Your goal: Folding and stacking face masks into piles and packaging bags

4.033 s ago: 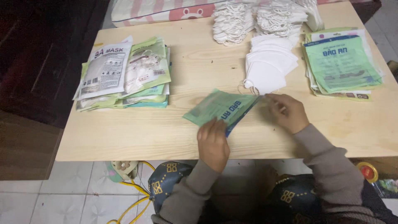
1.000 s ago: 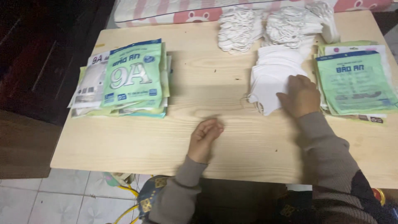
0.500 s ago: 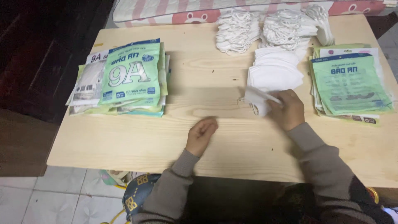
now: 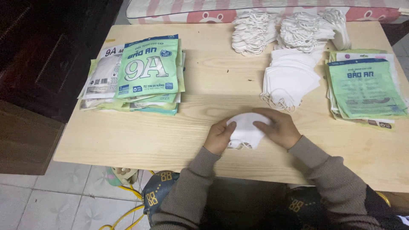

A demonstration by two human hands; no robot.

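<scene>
A folded white face mask (image 4: 245, 130) was grasped between left hand (image 4: 218, 137) and right hand (image 4: 279, 127), with the mask pile (image 4: 289, 81) kept at one o'clock, within easy reach.

**Packages on the pale wooden table**

Left: a stack of flat, rectangular plastic pouches (image 4: 136, 81) lies near the table's left edge. The top pouch of the stack (image 4: 148, 66) is light green with a dark blue band along its upper edge, large white lettering and small blue panels low on its face. Beside it, partly covered, lies a white and grey pouch (image 4: 104, 74) bearing a block of fine print. The lower pouches show only pale green and teal edges.

Right: a second stack of flat green pouches (image 4: 366, 89) lies near the right edge, the uppermost green with a dark band on top; white and pale edges show beneath.
</scene>
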